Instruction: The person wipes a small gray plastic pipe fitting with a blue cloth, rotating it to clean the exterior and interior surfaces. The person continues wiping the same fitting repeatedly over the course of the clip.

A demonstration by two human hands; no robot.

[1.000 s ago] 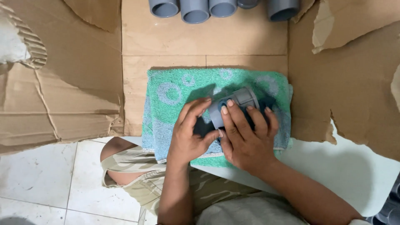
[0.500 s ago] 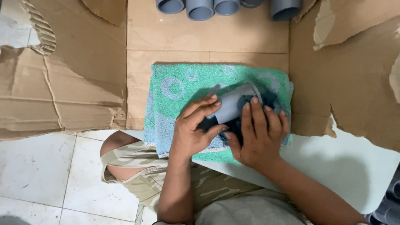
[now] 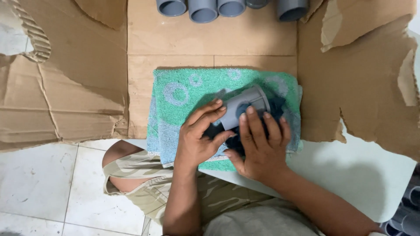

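A grey plastic pipe fitting [image 3: 245, 104] lies tilted on a green patterned towel [image 3: 183, 94]. My left hand [image 3: 199, 135] grips its near end from the left, fingers curled around it. My right hand [image 3: 260, 146] presses a dark blue cloth [image 3: 274, 107] against the fitting's side, fingers spread over it. The cloth is mostly hidden under my right hand. Both hands are over the towel's right half.
Torn brown cardboard [image 3: 74, 87] covers the surface around the towel. Several grey pipe ends [image 3: 203, 9] stand in a row at the top edge. A pale board [image 3: 350, 175] lies at the right, white floor tiles [image 3: 39, 188] at the lower left, and my knee [image 3: 127, 168] below the towel.
The fitting has been turned from lying across to tilted up and right, its flared end now pointing away. Both hands shifted slightly right along with it.
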